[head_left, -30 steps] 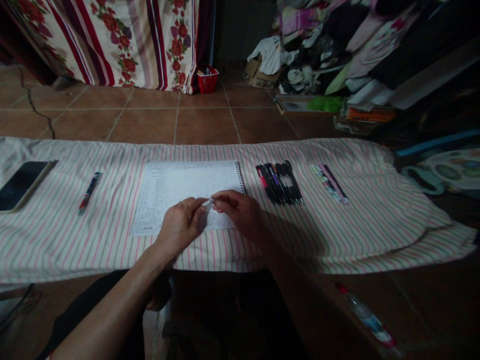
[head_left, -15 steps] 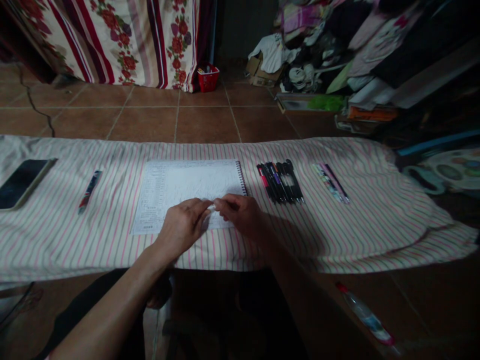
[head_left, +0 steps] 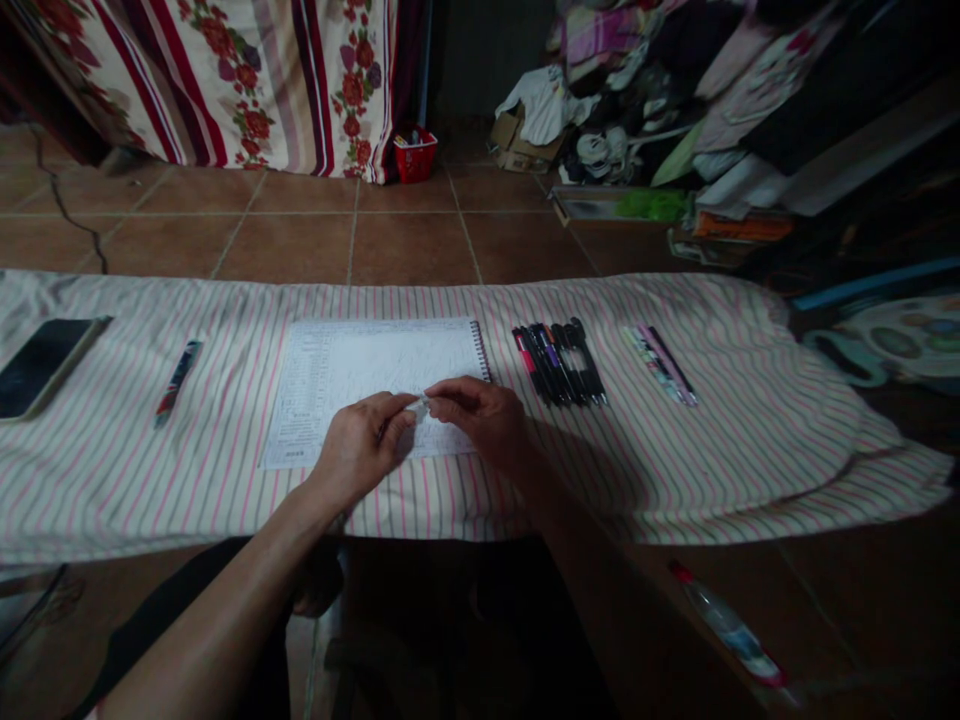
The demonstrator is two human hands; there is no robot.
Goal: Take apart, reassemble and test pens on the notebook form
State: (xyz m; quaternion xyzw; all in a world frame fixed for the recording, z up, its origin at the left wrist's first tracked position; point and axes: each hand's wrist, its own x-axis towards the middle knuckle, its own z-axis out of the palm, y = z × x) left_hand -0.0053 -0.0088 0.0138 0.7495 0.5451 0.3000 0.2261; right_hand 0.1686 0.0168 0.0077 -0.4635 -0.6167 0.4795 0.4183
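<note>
Two hands (head_left: 361, 438) (head_left: 486, 415), pinched almost closed, hold a small whitish item (head_left: 419, 403), details unclear, over notebook (head_left: 375, 358); lone pen (head_left: 178, 385) at nine o'clock.

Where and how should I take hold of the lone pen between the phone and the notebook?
I'd pinch the lone pen around its middle, from above, closing across its long sides. It is slim and lies slanted on the striped cloth, apart from the phone and the notebook, which should leave room either side.
</note>
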